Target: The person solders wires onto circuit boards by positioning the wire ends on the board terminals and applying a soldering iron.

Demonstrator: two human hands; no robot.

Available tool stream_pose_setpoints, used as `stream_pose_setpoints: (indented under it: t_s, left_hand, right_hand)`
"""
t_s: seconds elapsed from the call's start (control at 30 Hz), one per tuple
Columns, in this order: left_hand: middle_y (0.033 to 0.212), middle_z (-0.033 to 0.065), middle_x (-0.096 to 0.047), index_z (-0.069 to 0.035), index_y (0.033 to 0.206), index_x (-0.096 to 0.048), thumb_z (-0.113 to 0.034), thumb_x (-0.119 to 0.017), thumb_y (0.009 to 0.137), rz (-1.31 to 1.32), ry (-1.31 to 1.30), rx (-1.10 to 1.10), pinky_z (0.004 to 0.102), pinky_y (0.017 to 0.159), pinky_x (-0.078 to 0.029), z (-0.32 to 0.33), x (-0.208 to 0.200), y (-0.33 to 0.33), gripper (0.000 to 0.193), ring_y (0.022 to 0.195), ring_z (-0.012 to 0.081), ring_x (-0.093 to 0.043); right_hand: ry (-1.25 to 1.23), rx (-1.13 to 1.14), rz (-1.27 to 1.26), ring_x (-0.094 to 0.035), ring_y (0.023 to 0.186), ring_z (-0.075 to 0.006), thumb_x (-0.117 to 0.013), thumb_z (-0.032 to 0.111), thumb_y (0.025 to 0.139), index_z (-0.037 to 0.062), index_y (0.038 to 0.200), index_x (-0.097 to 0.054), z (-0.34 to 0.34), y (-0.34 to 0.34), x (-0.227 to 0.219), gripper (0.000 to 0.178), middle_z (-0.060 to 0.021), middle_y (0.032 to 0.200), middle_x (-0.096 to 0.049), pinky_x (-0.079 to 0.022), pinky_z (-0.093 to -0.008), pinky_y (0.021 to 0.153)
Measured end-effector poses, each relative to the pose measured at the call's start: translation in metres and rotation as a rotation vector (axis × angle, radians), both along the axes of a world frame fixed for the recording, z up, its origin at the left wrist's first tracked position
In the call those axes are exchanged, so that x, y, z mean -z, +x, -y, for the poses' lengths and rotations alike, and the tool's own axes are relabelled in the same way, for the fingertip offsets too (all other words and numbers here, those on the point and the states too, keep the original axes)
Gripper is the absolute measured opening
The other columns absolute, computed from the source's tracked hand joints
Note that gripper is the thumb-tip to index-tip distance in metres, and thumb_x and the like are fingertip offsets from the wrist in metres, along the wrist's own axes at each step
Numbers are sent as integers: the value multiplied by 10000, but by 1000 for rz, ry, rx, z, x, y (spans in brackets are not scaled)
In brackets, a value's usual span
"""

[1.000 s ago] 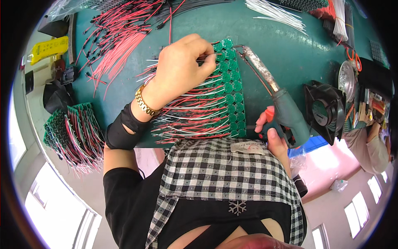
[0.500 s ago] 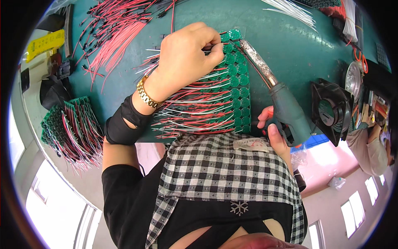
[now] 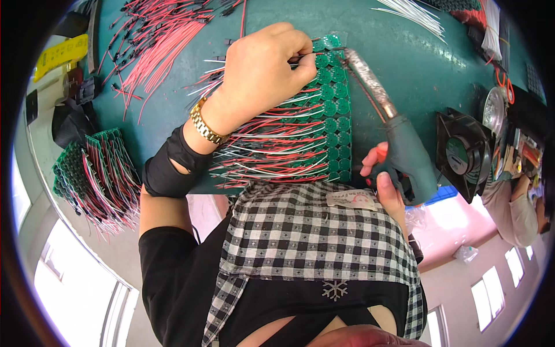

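A panel of small round green circuit boards (image 3: 336, 124) lies in front of me, with rows of red, white and black wires (image 3: 277, 141) running off its left side. Over its far end, my left hand (image 3: 267, 62) is closed in a pinch on a thin wire that reaches the boards. My right hand (image 3: 386, 182) grips the trigger handle of a gun-shaped soldering iron (image 3: 411, 159). Its pitted metal barrel slants up and left, with the tip at the panel's far right edge, close to my left fingertips. My palm partly hides the wire.
Loose red wires with black connectors (image 3: 156, 52) spread at the far left, and white wires (image 3: 413, 17) at the far right. A black fan (image 3: 465, 153) stands right of the iron. Wired green boards (image 3: 98, 179) hang at the left table edge. Another person's arm (image 3: 511, 208) shows at right.
The iron and my right hand have shifted slightly right. My left hand has moved a little up and to the right, still pinched near the far end of the panel.
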State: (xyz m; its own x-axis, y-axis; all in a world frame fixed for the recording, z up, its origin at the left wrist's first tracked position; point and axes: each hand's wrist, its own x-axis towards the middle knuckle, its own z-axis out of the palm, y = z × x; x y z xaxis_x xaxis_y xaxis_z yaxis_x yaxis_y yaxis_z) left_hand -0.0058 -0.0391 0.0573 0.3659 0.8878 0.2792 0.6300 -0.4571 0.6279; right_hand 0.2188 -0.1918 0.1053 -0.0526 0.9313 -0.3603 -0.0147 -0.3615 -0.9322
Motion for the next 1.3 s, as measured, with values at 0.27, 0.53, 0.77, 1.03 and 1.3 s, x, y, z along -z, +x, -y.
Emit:
stream_pose_setpoints:
  t_s: [0.27,0.53,0.77,1.03,1.3]
  left_hand:
    - [687,30,-580,-77,760,-632,-76,-684,719,-17,45,14,278,530,-472,1,1,0,66,581,171,-585]
    - [736,38,-561,-106,803,-652,-143,-695,753,27,96,65,353,541,-498,0,4,-3,76,634,253,-601]
    - [709,24,-566,-110,753,-663,-123,-697,723,73,88,34,344,531,-496,1,7,0,47,611,237,-601]
    - [701,12,-579,-119,710,-655,-118,-686,703,80,114,48,332,508,-485,-2,7,2,31,591,226,-597]
    - [688,12,-578,-120,706,-655,-119,-688,697,79,130,51,330,503,-483,-3,9,2,33,586,226,-597]
  right_hand:
    - [75,22,86,-540,726,-128,-597,224,860,15,1073,-549,-1,-1,-2,303,-62,892,-561,-445,-282,686]
    - [40,52,5,-540,760,-127,-610,239,867,22,1157,-515,2,-1,0,375,-63,912,-563,-453,-285,702]
    - [-13,64,-26,-540,764,-126,-622,238,862,23,1152,-523,1,-4,-4,374,-66,917,-566,-456,-284,710]
    - [-16,20,7,-540,757,-130,-577,179,849,23,1021,-567,2,-2,-2,233,-62,915,-561,-449,-283,689]
    - [-35,-2,1,-547,761,-130,-581,173,847,23,1032,-567,-2,-1,-4,239,-61,928,-565,-452,-284,681]
